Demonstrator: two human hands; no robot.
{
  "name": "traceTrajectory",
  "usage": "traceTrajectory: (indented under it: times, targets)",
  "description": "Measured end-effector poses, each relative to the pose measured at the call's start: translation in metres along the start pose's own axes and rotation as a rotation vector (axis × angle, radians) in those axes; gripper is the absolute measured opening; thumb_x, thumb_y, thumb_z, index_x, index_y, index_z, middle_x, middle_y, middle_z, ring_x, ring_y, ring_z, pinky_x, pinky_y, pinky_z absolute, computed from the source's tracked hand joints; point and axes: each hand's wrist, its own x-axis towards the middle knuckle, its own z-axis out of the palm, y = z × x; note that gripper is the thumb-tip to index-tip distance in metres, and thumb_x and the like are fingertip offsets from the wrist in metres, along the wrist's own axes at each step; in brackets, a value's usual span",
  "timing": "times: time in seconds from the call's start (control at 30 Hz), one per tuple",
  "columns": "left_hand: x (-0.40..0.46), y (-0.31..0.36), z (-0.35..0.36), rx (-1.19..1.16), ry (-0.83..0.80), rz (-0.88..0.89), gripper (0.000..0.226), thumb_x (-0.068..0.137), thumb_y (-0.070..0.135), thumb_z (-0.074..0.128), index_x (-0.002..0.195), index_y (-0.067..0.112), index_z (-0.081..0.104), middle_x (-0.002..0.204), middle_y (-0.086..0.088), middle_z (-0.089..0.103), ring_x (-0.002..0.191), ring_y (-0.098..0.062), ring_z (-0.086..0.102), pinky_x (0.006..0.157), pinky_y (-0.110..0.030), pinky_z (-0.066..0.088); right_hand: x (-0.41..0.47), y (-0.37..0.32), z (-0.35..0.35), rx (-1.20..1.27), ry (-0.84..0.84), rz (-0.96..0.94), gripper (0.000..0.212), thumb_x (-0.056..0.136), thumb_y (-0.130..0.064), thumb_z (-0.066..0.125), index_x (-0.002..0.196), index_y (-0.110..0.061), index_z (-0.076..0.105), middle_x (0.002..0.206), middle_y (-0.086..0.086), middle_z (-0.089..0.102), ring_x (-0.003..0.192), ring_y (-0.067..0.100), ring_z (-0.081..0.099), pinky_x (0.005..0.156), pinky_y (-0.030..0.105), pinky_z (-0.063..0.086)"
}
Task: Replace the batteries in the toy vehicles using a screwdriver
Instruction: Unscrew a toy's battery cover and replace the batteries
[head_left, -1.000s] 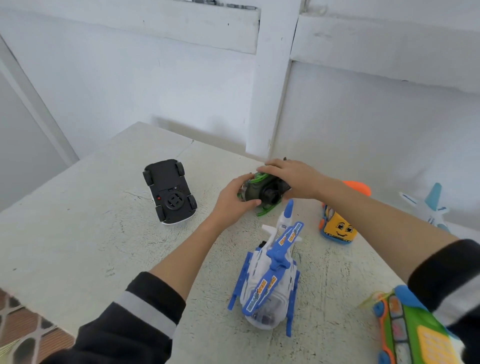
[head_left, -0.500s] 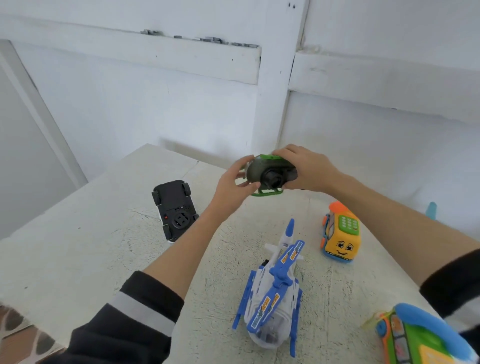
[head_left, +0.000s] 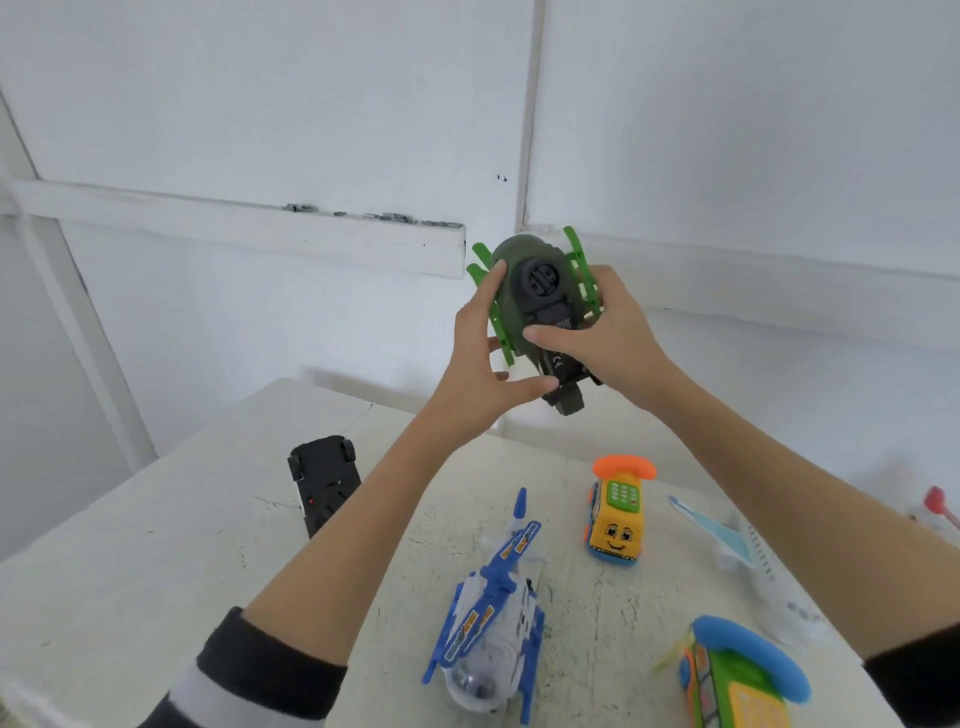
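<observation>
While both hands were raised above the table (head_left: 156, 597), we observed a dark green toy helicopter (head_left: 540, 306) held in the air between them, its underside turned toward the camera and well clear of the tabletop. The left hand (head_left: 485, 364) gripped its left flank, fingers curled over the green skid and thumb below. The right hand (head_left: 605, 338) clasped the right flank, thumb laid across the black belly panel. We noted open room beneath the held toy. On the table lay an upturned black car (head_left: 323, 483) near the far left edge, a blue-and-white helicopter (head_left: 493, 613) at centre, a yellow phone car (head_left: 615, 512) beside it, a white plane (head_left: 737, 545) further right, and a green-and-blue toy (head_left: 737, 675) at the near right edge.
</observation>
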Motion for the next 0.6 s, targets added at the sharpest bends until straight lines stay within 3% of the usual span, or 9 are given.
traceTrajectory:
  times: [0.1, 0.17, 0.3, 0.43, 0.6]
  targets:
    - [-0.008, 0.018, 0.027, -0.033, -0.034, 0.047, 0.117, 0.064, 0.022, 0.085, 0.152, 0.041, 0.010, 0.150, 0.012, 0.023, 0.133, -0.026, 0.044, 0.091, -0.047, 0.055, -0.019, -0.014, -0.022, 0.054, 0.018, 0.040, 0.053, 0.067, -0.023, 0.082, 0.108, -0.022, 0.048, 0.095, -0.010, 0.060, 0.087, 0.006, 0.063, 0.069, 0.022, 0.054]
    - [-0.016, 0.030, 0.047, -0.085, -0.034, 0.069, 0.117, 0.065, 0.015, 0.085, 0.153, 0.037, 0.010, 0.152, 0.008, 0.024, 0.131, -0.031, 0.047, 0.088, -0.046, 0.057, -0.033, -0.022, -0.043, 0.054, -0.003, 0.044, 0.052, 0.069, -0.024, 0.081, 0.109, -0.021, 0.049, 0.098, -0.009, 0.061, 0.088, 0.002, 0.063, 0.074, 0.023, 0.055]
    - [-0.033, 0.057, 0.091, -0.130, -0.052, 0.101, 0.112, 0.068, 0.002, 0.078, 0.154, 0.033, 0.013, 0.152, 0.008, 0.028, 0.127, -0.034, 0.049, 0.079, -0.036, 0.059, -0.072, -0.035, -0.094, 0.029, -0.084, 0.033, 0.027, 0.081, -0.028, 0.070, 0.100, -0.033, 0.051, 0.093, -0.015, 0.062, 0.075, -0.012, 0.060, 0.057, 0.009, 0.048]
    - [-0.053, 0.081, 0.142, -0.098, -0.106, 0.100, 0.111, 0.069, 0.005, 0.074, 0.154, 0.037, 0.010, 0.152, 0.006, 0.030, 0.126, -0.030, 0.052, 0.084, -0.042, 0.059, -0.112, -0.037, -0.146, 0.013, -0.141, 0.143, 0.031, 0.084, -0.036, 0.065, 0.113, -0.026, 0.057, 0.095, -0.010, 0.069, 0.078, 0.002, 0.067, 0.057, 0.020, 0.054]
    - [-0.086, 0.097, 0.206, -0.085, -0.109, 0.069, 0.105, 0.073, 0.015, 0.077, 0.152, 0.045, 0.014, 0.153, 0.010, 0.031, 0.127, -0.020, 0.052, 0.094, -0.045, 0.054, -0.157, -0.032, -0.198, 0.091, -0.100, 0.211, 0.030, 0.083, -0.037, 0.064, 0.108, -0.022, 0.063, 0.090, -0.002, 0.073, 0.075, 0.013, 0.069, 0.066, 0.034, 0.058]
